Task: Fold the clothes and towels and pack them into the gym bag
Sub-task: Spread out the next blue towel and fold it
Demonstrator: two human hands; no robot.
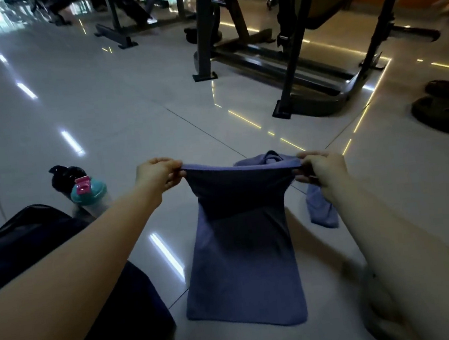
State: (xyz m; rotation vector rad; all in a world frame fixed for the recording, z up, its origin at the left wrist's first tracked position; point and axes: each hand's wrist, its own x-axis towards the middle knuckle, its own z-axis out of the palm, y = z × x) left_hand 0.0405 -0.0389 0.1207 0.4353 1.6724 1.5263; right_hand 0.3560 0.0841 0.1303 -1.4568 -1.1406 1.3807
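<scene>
- The glossy tiled floor [101,113] is slippery. The towel's lower end lies on it and may slide or skew when the top is brought down.
- The dark gym bag [16,233] sits at the left, well apart from the fold, so a loose bundle could fall open on the way over.
- The purple towel [244,264] hangs from its top edge, waisted in the middle. Uneven tension would leave the edges misaligned.
- A second towel [322,212] lies crumpled just behind and could get caught up in the fold.
- The left hand [157,174] and right hand [320,170] each have their fingers pinched on a top corner. Either light pinch could slip.
- A teal-lidded shaker bottle [87,192] stands near the left forearm, where a swing could topple it.
</scene>
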